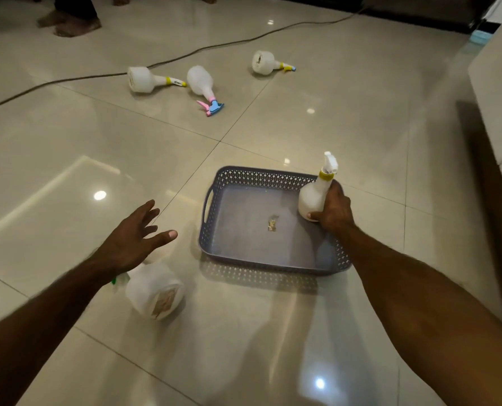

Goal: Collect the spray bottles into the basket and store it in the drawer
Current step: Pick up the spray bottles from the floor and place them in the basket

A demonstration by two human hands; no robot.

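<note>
A grey perforated basket [235, 253] sits on the tiled floor, with only a small scrap on its bottom. My right hand [334, 212] grips a white spray bottle [312, 197] with a yellow collar, upright over the basket's right side. My left hand [135, 238] hovers with fingers spread, left of the basket and above a white bottle [154, 291] lying on the floor, partly hidden by my forearm. Farther off lie three more bottles: one with a yellow collar [143, 79], one with a pink and blue trigger [201, 82], and one at the back [264, 63].
A dark cable [185, 55] runs across the floor behind the far bottles. A person's bare feet [68, 23] stand at the top left. A light cabinet [498, 92] with a dark base lines the right side.
</note>
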